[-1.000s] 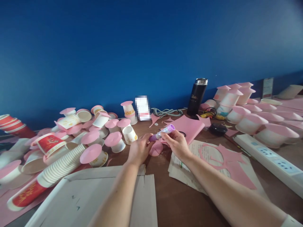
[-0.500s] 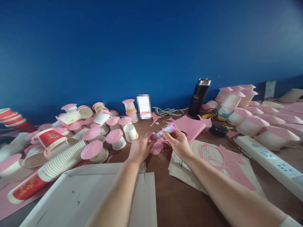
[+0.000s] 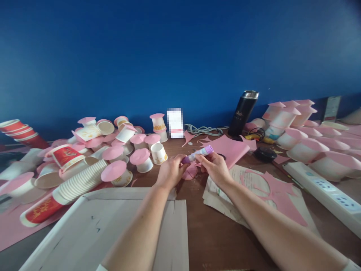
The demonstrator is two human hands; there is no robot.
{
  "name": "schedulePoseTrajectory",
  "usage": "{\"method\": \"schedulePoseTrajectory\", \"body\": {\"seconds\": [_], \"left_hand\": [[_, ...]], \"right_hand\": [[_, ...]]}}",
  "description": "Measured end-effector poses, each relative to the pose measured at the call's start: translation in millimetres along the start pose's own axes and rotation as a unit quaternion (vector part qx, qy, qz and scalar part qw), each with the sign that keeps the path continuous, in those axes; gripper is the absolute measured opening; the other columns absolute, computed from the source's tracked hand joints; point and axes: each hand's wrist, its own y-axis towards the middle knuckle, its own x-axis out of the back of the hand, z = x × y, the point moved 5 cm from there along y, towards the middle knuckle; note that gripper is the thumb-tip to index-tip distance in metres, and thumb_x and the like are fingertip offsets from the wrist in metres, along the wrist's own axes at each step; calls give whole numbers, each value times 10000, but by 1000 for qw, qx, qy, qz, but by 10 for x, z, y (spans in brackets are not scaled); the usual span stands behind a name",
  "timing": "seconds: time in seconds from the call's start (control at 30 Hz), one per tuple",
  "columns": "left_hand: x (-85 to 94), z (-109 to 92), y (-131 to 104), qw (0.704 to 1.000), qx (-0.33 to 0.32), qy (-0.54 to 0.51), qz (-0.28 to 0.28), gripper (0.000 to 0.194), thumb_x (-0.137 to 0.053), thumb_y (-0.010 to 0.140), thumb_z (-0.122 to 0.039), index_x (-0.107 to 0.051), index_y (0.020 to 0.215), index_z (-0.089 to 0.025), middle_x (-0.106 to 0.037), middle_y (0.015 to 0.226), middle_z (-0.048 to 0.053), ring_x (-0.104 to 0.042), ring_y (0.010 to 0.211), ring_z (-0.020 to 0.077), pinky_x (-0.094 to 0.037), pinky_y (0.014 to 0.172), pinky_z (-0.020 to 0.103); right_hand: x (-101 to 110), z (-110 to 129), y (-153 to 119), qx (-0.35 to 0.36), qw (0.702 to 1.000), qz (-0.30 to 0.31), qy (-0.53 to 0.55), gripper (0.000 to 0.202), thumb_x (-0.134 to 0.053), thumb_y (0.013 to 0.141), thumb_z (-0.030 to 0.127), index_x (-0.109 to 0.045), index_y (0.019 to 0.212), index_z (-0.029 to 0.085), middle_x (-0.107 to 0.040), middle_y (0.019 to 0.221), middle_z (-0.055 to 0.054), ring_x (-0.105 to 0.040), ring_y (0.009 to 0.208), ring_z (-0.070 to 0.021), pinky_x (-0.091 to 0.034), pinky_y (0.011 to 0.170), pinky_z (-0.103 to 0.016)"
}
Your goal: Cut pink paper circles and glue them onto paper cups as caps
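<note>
Both hands are closed on a purple and white glue stick [image 3: 201, 151], held slanted above the table. My left hand [image 3: 170, 171] grips its lower left end, with that end partly covered by the fingers. Thumb and fingertips of my right hand [image 3: 216, 167] pinch the tube nearer its upper right end. Just below the tube, a round pink paper piece [image 3: 190, 172] lies on the brown table [image 3: 197, 218]. Pink paper sheets [image 3: 225, 148] and scraps lie behind my right hand.
At left is a heap of paper cups with pink discs [image 3: 114, 171], plus a long cup stack [image 3: 81, 184]. Cardboard [image 3: 113, 226] lies in front. Rightward are a black flask [image 3: 244, 114], a mouse [image 3: 265, 154], a power strip [image 3: 324, 188], cut paper [image 3: 282, 192] and more pink-topped cups [image 3: 332, 163].
The camera view has turned slightly, so most things sit a little further right. Both hands keep hold of the glue stick, with hardly any change in grip.
</note>
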Motion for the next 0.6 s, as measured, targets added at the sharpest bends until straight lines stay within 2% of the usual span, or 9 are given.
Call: {"method": "schedulePoseTrajectory", "body": {"seconds": [0.2, 0.43, 0.53, 0.6], "left_hand": [[25, -19, 1, 1000, -24, 5, -7, 241, -577, 851, -269, -648, 1069, -194, -704, 1031, 59, -642, 939, 212, -464, 802, 278], [18, -42, 1, 999, -24, 32, -3, 233, -528, 883, -291, -645, 1065, -202, -702, 1000, 64, -642, 917, 209, -461, 782, 277], [32, -10, 5, 997, 5, 80, -1, 249, -528, 882, -316, -630, 1081, -207, -698, 1014, 75, -646, 918, 223, -461, 755, 284], [50, 59, 7, 990, 47, 129, 3, 247, -510, 887, -350, -630, 1050, -208, -699, 974, 83, -654, 874, 236, -460, 710, 295]], "right_hand": [[-14, -9, -6, 2, 999, 11, -53, 353, -662, 759, 505, -623, 699, 159, -554, 491, 25, -468, 441, -102, -337, 446, -232], [-58, -70, 14, -14, 999, 5, -38, 370, -651, 748, 532, -629, 748, 163, -576, 544, 15, -479, 459, -107, -346, 448, -230], [-71, -56, 17, -13, 996, 11, -87, 406, -605, 773, 565, -643, 792, 161, -590, 533, 9, -499, 451, -121, -355, 452, -241], [-59, -11, 15, 11, 986, 25, -166, 405, -560, 813, 559, -659, 867, 171, -640, 587, -9, -558, 501, -145, -389, 496, -253]]}}
